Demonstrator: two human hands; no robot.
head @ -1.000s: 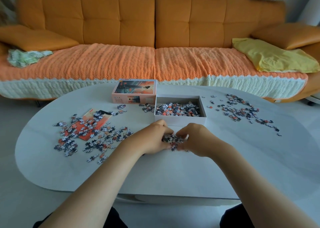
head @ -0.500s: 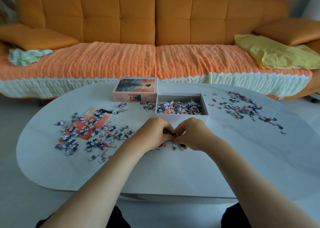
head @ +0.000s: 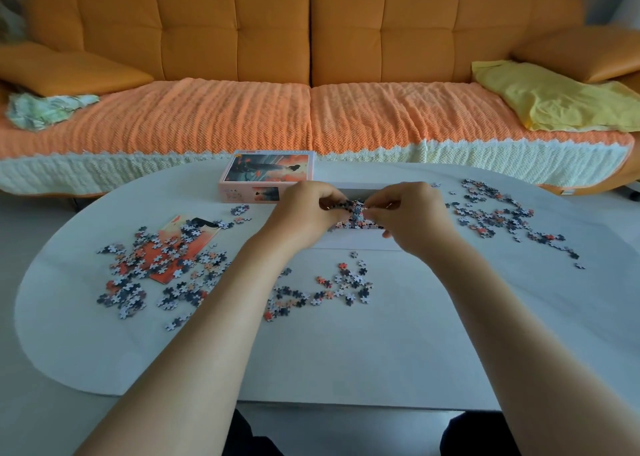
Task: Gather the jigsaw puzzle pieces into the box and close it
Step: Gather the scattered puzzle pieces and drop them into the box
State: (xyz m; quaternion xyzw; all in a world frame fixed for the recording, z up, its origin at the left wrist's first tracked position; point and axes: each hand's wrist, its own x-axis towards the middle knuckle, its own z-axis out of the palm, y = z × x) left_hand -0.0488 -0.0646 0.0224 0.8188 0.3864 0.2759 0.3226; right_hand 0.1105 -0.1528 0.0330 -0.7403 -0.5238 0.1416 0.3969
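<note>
Over the open white box [head: 360, 242] my left hand [head: 304, 213] and my right hand [head: 412, 218] hold a clump of puzzle pieces [head: 355, 208] between their fingertips, and pieces fall from it into the box. My hands hide most of the box's inside. Loose pieces lie in three places on the white table [head: 346, 351]: a big scatter at the left [head: 159, 275] on an orange picture sheet [head: 176, 248], a small group just in front of the box [head: 322, 287], and a scatter at the right [head: 502, 216]. The box lid [head: 266, 175] with a printed picture stands behind the box at its left.
An orange sofa [head: 311, 40] with a knitted orange cover runs along the far side of the table. A yellow cloth [head: 554, 99] lies at its right end and a green patterned cloth [head: 45, 107] at its left end.
Both hands gathered a clump of pieces from the table in front of the box, lifted it and carried it forward over the box. A few pieces stay where they scooped.
</note>
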